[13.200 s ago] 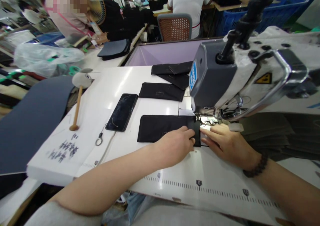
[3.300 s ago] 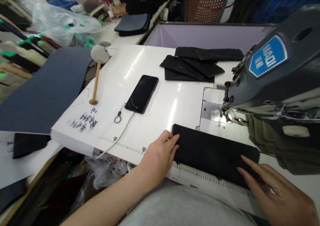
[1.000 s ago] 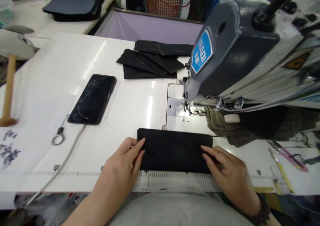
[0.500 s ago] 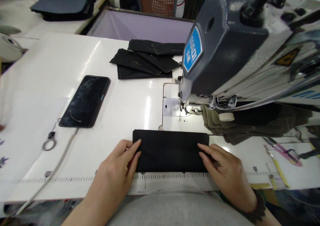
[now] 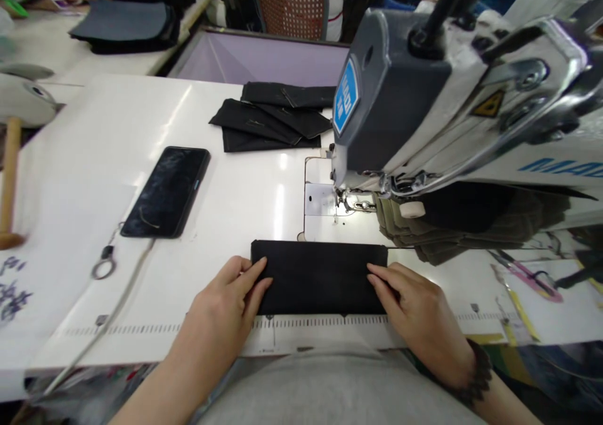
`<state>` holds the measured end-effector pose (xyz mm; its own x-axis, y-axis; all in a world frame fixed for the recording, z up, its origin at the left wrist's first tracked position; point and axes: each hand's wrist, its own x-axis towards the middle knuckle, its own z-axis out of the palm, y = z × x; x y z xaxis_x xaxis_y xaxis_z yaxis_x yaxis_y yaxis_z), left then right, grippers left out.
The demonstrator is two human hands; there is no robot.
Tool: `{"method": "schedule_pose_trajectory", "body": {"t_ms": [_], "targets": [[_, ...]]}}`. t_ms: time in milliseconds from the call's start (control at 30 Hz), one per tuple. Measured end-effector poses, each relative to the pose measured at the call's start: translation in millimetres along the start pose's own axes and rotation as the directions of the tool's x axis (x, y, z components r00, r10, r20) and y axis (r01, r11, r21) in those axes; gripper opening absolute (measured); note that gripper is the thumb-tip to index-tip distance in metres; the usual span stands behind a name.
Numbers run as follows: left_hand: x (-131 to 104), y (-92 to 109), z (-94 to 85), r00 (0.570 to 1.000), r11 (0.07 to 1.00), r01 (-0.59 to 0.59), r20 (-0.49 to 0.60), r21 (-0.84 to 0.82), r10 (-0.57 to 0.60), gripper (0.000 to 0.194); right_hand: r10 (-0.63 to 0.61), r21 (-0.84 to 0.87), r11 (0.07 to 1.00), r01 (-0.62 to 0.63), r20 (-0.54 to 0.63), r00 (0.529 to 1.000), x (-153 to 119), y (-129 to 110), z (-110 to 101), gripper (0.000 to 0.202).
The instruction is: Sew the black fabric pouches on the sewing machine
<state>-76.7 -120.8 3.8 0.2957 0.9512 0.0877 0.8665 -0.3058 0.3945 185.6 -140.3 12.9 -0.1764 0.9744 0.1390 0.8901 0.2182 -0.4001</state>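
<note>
A flat, folded black fabric piece (image 5: 318, 279) lies lengthwise near the front edge of the white sewing table, just above its printed ruler. My left hand (image 5: 223, 302) pinches its left end between thumb and fingers. At the opposite end, my right hand (image 5: 417, 309) grips the fabric the same way; a dark bead bracelet circles that wrist. Beyond the fabric stands the sewing machine (image 5: 391, 92), its presser foot (image 5: 346, 200) a short way above the fabric's far edge. The undersides of the fabric and some fingertips are hidden.
Several black fabric pieces (image 5: 273, 120) lie behind the needle area. A phone (image 5: 167, 193) with a cable and ring rests at left. Olive fabric pieces (image 5: 400, 227) are stacked under the machine arm. Pink-handled scissors (image 5: 532, 277) lie at right. A chair (image 5: 292, 4) stands beyond.
The camera view has shifted a little, showing more of the machine at right. Both hands still hold the black fabric piece at its ends, in nearly the same place on the table.
</note>
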Motion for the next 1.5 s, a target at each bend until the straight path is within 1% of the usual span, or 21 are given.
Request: {"method": "schedule_pose_trajectory", "body": {"t_ms": [133, 200, 267, 333, 367, 400, 467, 500, 567, 667, 767, 900, 1033, 1133, 1200, 1267, 1333, 1400, 1433, 1467, 1500], "targets": [[4.7, 1.0, -3.2, 0.999, 0.978, -0.042, -0.008, 0.204, 0.045, 0.032, -0.068, -0.220, 0.974, 0.055, -0.054, 0.996, 2.3, -1.6, -0.2, 0.023], [9.5, 2.9, -6.7, 0.987, 0.957, -0.148, -0.017, 0.250, 0.157, 0.026, -0.144, -0.306, 0.945, 0.113, -0.083, 0.986, 4.7, -2.5, -0.4, 0.023], [15.7, 7.2, -10.5, 0.940, 0.909, -0.341, 0.052, 0.240, 0.338, 0.025, -0.281, -0.327, 0.912, 0.248, -0.055, 0.958, 7.7, -3.3, -0.2, 0.027], [22.4, 15.2, -13.6, 0.854, 0.834, -0.517, 0.180, 0.195, 0.488, 0.032, -0.414, -0.291, 0.867, 0.405, 0.031, 0.910, 11.1, -4.8, 0.4, 0.034], [25.8, 20.8, -14.3, 0.820, 0.807, -0.562, 0.241, 0.178, 0.518, 0.035, -0.451, -0.271, 0.848, 0.455, 0.079, 0.889, 12.9, -6.3, 0.8, 0.036], [29.1, 27.2, -14.3, 0.811, 0.804, -0.568, 0.286, 0.177, 0.510, 0.035, -0.465, -0.258, 0.839, 0.478, 0.114, 0.878, 14.9, -8.3, 1.3, 0.036], [34.5, 41.6, -11.3, 0.855, 0.841, -0.491, 0.312, 0.226, 0.415, 0.032, -0.449, -0.256, 0.846, 0.468, 0.132, 0.884, 18.3, -13.7, 3.1, 0.032], [36.3, 48.5, -8.3, 0.882, 0.861, -0.439, 0.305, 0.256, 0.359, 0.031, -0.432, -0.253, 0.857, 0.449, 0.124, 0.893, 19.5, -16.6, 4.5, 0.029], [37.0, 59.1, 0.8, 0.917, 0.883, -0.366, 0.274, 0.295, 0.289, 0.030, -0.402, -0.237, 0.879, 0.414, 0.099, 0.910, 19.7, -21.3, 9.2, 0.026], [31.0, 62.7, 17.9, 0.944, 0.905, -0.321, 0.175, 0.280, 0.280, 0.037, -0.379, -0.234, 0.894, 0.383, 0.065, 0.923, 14.2, -21.0, 19.8, 0.033], [21.6, 56.3, 30.6, 0.953, 0.924, -0.303, 0.096, 0.234, 0.288, 0.050, -0.383, -0.237, 0.892, 0.384, 0.053, 0.922, 6.1, -13.2, 29.3, 0.041], [17.4, 51.6, 34.6, 0.955, 0.932, -0.291, 0.123, 0.217, 0.269, 0.057, -0.358, -0.239, 0.897, 0.371, 0.099, 0.928, 1.3, -5.9, 33.4, 0.045], [21.4, 44.4, 29.8, 0.959, 0.932, -0.273, 0.142, 0.238, 0.245, 0.067, -0.337, -0.254, 0.900, 0.354, 0.109, 0.935, 1.6, -7.1, 32.4, 0.045], [19.3, 25.3, 22.3, 0.978, 0.934, -0.200, 0.126, 0.295, 0.169, 0.079, -0.322, -0.259, 0.903, 0.343, 0.123, 0.939, 2.3, -8.9, 31.5, 0.045], [12.8, 12.1, 15.8, 0.987, 0.925, -0.151, 0.101, 0.349, 0.124, 0.079, -0.313, -0.263, 0.904, 0.338, 0.131, 0.941, 2.5, -9.6, 31.3, 0.045], [4.0, 6.3, 9.1, 0.993, 0.908, -0.116, 0.057, 0.403, 0.102, 0.071, -0.308, -0.257, 0.907, 0.334, 0.136, 0.941, 2.6, -10.0, 31.6, 0.045], [-3.3, 10.0, 3.2, 0.987, 0.890, -0.161, 0.061, 0.427, 0.149, 0.052, -0.304, -0.241, 0.914, 0.327, 0.127, 0.944, 2.5, -10.3, 31.8, 0.045], [-3.9, 18.5, -0.8, 0.951, 0.868, -0.308, 0.157, 0.390, 0.267, 0.037, -0.300, -0.216, 0.925, 0.313, 0.093, 0.949, 3.0, -10.6, 30.4, 0.045], [-0.4, 22.2, -2.0, 0.924, 0.854, -0.377, 0.212, 0.358, 0.318, 0.036, -0.295, -0.201, 0.932, 0.302, 0.065, 0.953, 3.9, -10.5, 28.8, 0.046], [5.9, 24.5, -2.6, 0.908, 0.849, -0.409, 0.246, 0.336, 0.340, 0.035, -0.289, -0.183, 0.939, 0.290, 0.036, 0.957, 5.3, -10.2, 26.2, 0.046], [14.8, 25.2, -2.9, 0.910, 0.855, -0.400, 0.252, 0.331, 0.329, 0.034, -0.286, -0.163, 0.945, 0.284, 0.015, 0.958, 7.6, -9.4, 22.9, 0.046]]}}
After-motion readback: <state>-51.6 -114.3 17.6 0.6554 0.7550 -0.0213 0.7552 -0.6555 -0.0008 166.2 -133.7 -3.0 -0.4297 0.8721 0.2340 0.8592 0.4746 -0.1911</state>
